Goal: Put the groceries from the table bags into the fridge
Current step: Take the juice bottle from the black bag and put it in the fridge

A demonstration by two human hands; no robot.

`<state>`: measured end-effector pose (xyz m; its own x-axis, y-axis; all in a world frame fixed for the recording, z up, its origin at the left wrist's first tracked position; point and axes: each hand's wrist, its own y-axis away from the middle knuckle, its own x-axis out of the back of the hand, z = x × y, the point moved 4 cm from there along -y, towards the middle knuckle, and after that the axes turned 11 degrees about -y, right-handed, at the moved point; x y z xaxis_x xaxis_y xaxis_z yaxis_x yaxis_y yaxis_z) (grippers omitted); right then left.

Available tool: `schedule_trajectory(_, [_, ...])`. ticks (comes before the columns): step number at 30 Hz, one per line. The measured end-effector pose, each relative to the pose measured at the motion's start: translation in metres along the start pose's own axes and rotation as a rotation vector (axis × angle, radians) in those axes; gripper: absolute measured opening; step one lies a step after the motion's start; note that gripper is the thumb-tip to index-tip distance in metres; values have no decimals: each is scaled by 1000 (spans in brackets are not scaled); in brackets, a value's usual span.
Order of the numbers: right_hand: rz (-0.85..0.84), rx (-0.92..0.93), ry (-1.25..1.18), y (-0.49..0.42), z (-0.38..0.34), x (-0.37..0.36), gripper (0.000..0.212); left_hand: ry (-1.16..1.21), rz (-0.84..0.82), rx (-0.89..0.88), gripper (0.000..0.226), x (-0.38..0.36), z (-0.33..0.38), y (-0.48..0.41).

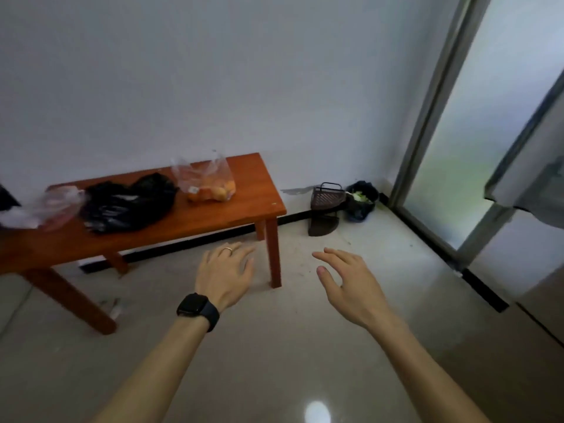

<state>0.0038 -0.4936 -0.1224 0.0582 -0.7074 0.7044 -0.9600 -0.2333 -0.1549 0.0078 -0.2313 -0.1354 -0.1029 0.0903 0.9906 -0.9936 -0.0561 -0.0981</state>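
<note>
Both hands were held out empty and apart, fingers loosely spread, palms down: the left hand (225,270) beside the table (253,190) leg (273,254), the right hand (345,282) over open floor (305,346). Three bags were seen on the table at far left: a clear bag of orange fruit (210,184), a black bag (128,203) and a second clear bag (58,206). The fridge (537,166) was seen at the right edge.

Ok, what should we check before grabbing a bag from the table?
1. Left hand free: ok, open, holds nothing.
2. Right hand free: ok, open too.
3. Bags on the table: ok, the fruit bag, black bag and clear bag sit there.
4. Hands at a bag: not ok, both hover over the floor, short of the table.
5. Fridge open: cannot tell, only its edge shows.
</note>
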Motion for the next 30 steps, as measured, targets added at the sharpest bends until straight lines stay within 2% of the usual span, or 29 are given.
schedule_trajectory(6, [-114, 119, -8, -43, -128, -137, 41, -29, 35, 191, 42, 20, -209, 44])
schedule_trajectory(11, [-211, 184, -36, -63, -213, -225, 42, -43, 54, 289, 43, 29, -328, 72])
schedule_trajectory(19, [-309, 258, -28, -114, -291, -310, 43, -84, 92, 334, 42, 43, -436, 55])
schedule_trajectory(30, [-320, 228, -51, -259, -304, -408, 49, -113, 56, 298, 43, 26, -536, -85])
